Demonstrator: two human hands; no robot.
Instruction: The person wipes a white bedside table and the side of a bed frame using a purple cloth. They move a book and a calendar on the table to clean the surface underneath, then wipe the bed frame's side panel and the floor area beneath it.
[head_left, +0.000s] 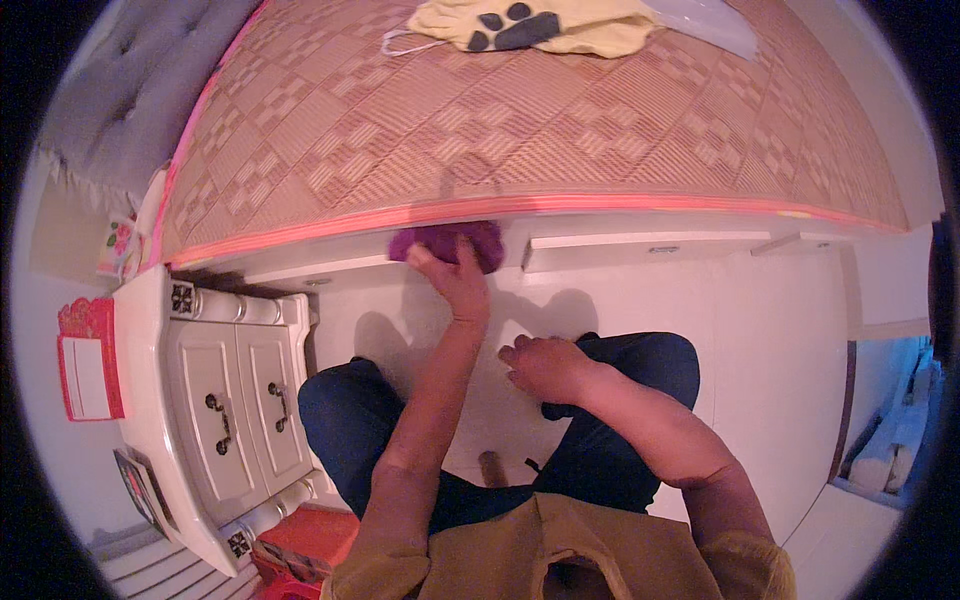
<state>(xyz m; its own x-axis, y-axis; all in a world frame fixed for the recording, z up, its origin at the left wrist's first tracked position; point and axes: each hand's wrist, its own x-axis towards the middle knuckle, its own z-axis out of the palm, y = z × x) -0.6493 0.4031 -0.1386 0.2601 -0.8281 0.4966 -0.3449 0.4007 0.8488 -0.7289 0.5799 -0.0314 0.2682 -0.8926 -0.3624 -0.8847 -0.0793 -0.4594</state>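
Note:
My left hand (454, 281) grips a bunched purple cloth (480, 251), slightly blurred. The cloth is pressed against the white side of the bed base (517, 225), just below the pink-edged mat. My right hand (544, 367) hangs over my right knee with its fingers loosely curled and nothing visible in it. Under both arms lies the pale floor (750, 322). A patterned woven mat (525, 142) covers the bed above the cloth.
A white nightstand (232, 405) with dark metal handles stands at the left. Drawer fronts (607, 250) run along the bed base. A yellow cloth item with a paw print (585, 30) lies on the mat. Behind the nightstand sits a red box (315, 536). A doorway (885, 420) opens at the right.

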